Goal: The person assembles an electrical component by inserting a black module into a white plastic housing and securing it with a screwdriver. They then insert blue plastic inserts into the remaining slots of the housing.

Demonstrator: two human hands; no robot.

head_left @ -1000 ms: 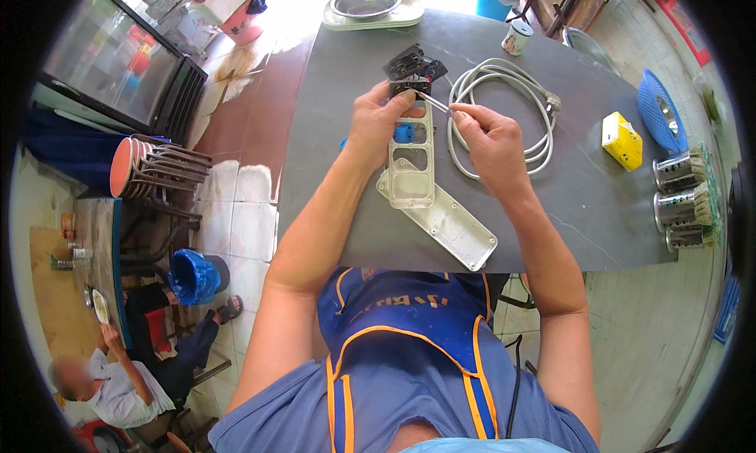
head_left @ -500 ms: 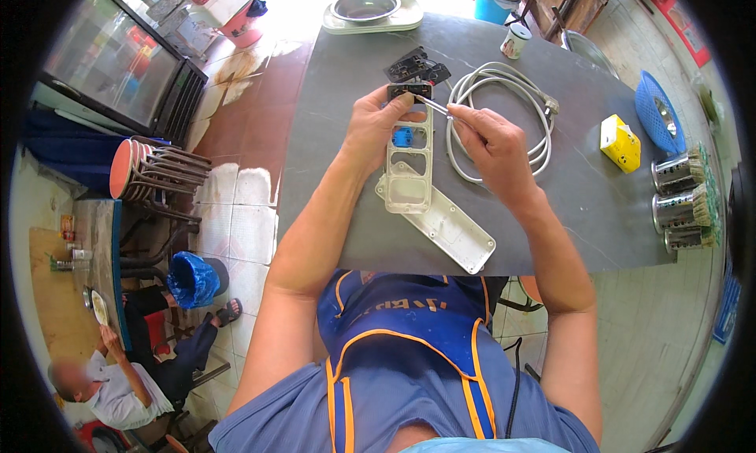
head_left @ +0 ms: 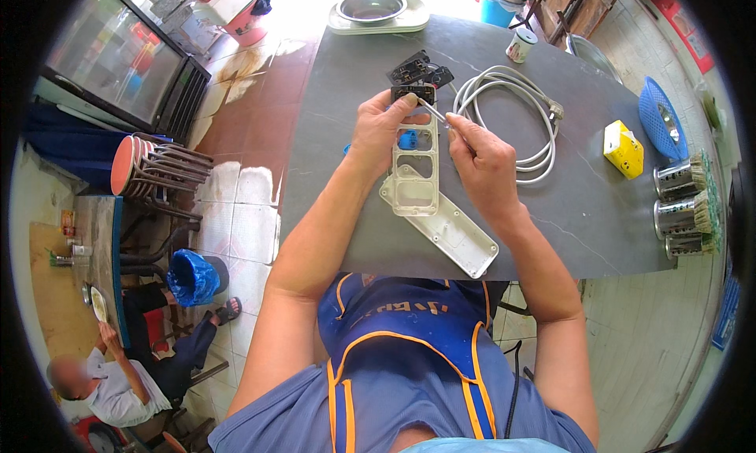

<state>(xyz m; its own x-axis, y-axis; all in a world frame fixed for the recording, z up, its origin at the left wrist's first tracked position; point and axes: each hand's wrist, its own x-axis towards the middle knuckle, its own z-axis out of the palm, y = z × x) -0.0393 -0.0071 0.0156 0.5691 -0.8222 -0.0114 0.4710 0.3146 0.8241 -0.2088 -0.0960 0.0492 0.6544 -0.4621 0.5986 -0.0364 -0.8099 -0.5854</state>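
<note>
My left hand (head_left: 376,128) grips the far end of a white power strip housing (head_left: 416,194) with a row of openings. Its thumb presses by a black socket insert (head_left: 424,92) at that end. My right hand (head_left: 487,155) pinches a thin metal tool (head_left: 434,113), its tip at the insert; I cannot tell whether it is a screwdriver or tweezers. Just beyond lie loose black socket parts (head_left: 409,70). A blue piece (head_left: 408,140) shows through one opening. Under the housing's near end, a white cover (head_left: 465,244) lies slantwise on the table.
A grey cable (head_left: 482,76) with a plug lies coiled on the dark table (head_left: 567,232). Rightward are a yellow box (head_left: 623,150), a blue basket (head_left: 660,110) and metal holders (head_left: 679,180). A steel bowl (head_left: 372,7) sits far back. Another person (head_left: 118,382) sits at left.
The view has shifted slightly, so the table items appear a little to the right and lower. My right hand has tilted the tool more steeply, its tip staying at the black insert.
</note>
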